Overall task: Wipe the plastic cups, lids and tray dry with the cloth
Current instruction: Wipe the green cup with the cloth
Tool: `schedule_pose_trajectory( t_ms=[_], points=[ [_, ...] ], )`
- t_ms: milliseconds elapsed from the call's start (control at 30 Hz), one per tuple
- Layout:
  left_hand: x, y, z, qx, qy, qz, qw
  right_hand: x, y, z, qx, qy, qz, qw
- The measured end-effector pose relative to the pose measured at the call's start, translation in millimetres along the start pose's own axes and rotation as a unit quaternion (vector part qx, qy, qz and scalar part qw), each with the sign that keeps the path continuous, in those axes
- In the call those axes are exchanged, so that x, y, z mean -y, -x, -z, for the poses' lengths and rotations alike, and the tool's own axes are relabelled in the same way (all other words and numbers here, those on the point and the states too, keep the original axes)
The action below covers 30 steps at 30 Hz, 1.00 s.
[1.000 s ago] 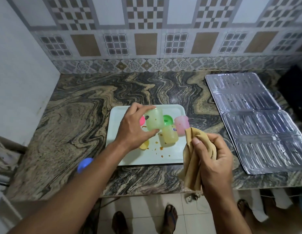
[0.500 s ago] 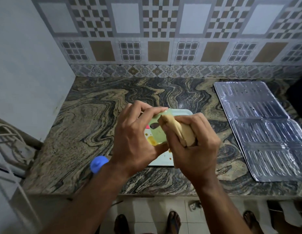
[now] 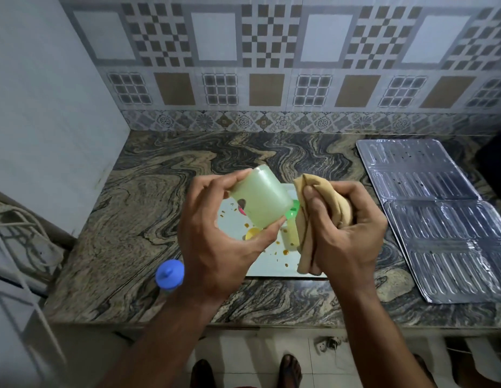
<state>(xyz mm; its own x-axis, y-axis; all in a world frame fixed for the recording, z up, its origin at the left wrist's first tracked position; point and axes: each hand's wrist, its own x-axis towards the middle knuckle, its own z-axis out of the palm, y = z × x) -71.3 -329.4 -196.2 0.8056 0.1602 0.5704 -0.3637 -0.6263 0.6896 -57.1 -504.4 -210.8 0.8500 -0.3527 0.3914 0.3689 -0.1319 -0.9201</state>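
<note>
My left hand (image 3: 215, 242) grips a pale green plastic cup (image 3: 257, 200), tilted with its base up and to the left, raised above the tray. My right hand (image 3: 347, 231) holds the bunched tan cloth (image 3: 316, 208) just right of the cup's mouth. Below them lies the white tray (image 3: 271, 264) with brown drips on it. A green lid (image 3: 292, 212), a yellow lid (image 3: 252, 233) and a bit of a pink one (image 3: 241, 210) show between my hands. The other cups are hidden behind my hands.
A blue bottle cap (image 3: 169, 274) stands at the counter's front edge beside my left forearm. Ribbed silver foil sheets (image 3: 437, 217) cover the right side of the marble counter (image 3: 148, 208). A white wall closes the left; tiles run along the back.
The cloth has come out of the cup's mouth and sits beside it. My left hand has turned the cup so its base points up and left.
</note>
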Motion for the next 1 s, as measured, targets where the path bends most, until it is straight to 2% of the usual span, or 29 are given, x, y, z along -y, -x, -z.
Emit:
schedule_pose_trajectory(
  t_ms=[100, 267, 433, 500, 600, 667, 833, 1000],
  points=[
    [-1.5, -3.5, -1.6, -0.031, 0.027, 0.036, 0.999, 3.7, 10.6, 1.7, -0.014, -0.034, 0.018, 0.999],
    [0.6, -4.8, -4.2, -0.031, 0.059, 0.067, 0.996, 15.7, 25.3, -7.1, -0.007, -0.025, 0.081, 0.996],
    [-7.1, -0.3, -3.2, -0.030, 0.060, 0.070, 0.995, 21.6, 22.0, -13.0, 0.025, 0.076, 0.181, 0.980],
    [-8.5, 0.4, -2.0, -0.034, 0.049, 0.051, 0.997, 23.0, 18.6, -15.7, 0.001, 0.080, 0.150, 0.985],
    [-6.1, 2.7, -1.2, -0.039, 0.048, 0.037, 0.997, 21.6, 12.7, -16.4, -0.035, 0.003, 0.057, 0.998],
    [-5.2, 6.1, -2.1, -0.043, 0.065, 0.043, 0.996, 20.1, 11.4, -12.9, -0.045, -0.036, 0.037, 0.998],
    [-0.6, 7.3, -5.5, -0.041, 0.120, 0.068, 0.990, 23.2, 27.0, -10.5, -0.012, -0.027, 0.067, 0.997],
    [-10.4, 6.5, -1.6, -0.027, 0.067, 0.025, 0.997, 31.1, 30.3, -13.4, 0.001, 0.055, 0.132, 0.990]
  ],
)
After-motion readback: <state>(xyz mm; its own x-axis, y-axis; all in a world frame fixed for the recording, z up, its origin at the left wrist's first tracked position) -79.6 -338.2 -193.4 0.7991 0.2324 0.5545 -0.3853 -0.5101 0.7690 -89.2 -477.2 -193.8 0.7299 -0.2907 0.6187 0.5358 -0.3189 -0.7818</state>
